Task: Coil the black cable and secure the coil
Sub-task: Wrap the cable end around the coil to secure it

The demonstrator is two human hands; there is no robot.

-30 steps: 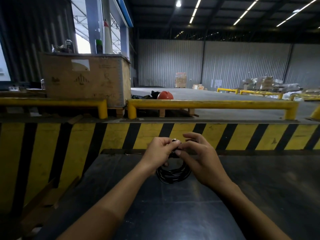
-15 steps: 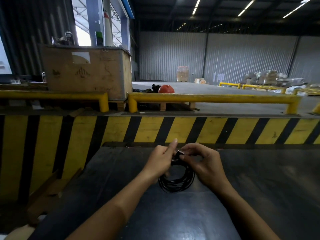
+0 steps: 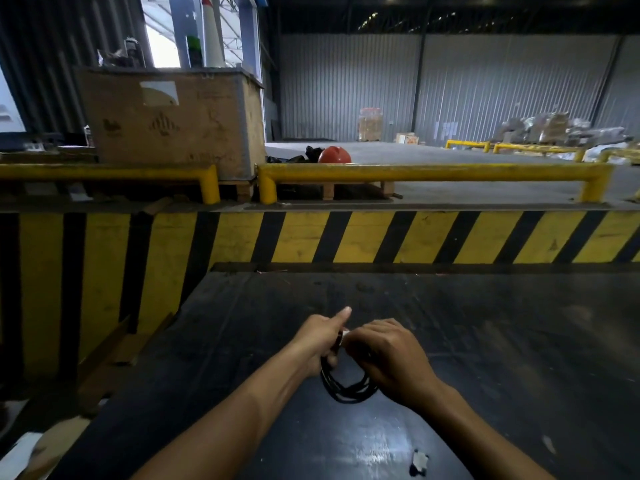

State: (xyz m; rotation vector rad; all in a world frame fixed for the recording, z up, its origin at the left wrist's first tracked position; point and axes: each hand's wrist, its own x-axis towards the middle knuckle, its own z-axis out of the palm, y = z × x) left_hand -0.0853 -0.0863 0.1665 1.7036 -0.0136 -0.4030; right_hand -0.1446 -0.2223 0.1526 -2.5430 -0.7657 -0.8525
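The black cable (image 3: 348,391) is wound into a small coil that hangs between both hands just above the dark table (image 3: 502,341). My left hand (image 3: 320,337) grips the coil's left side, with the thumb stuck out straight. My right hand (image 3: 391,355) is closed over the coil's top and right side, knuckles up. A small pale end or connector shows between the two hands. The upper half of the coil is hidden by my fingers.
A yellow-and-black striped barrier (image 3: 346,237) runs across behind the table, with yellow rails (image 3: 433,173) above it. A large wooden crate (image 3: 173,119) stands at the back left and an orange helmet (image 3: 334,154) beside it. A chip in the table surface (image 3: 419,460) lies near me.
The view has tilted up, so my hands sit lower in frame. My right hand has rolled over the top of the coil. The left thumb stays extended.
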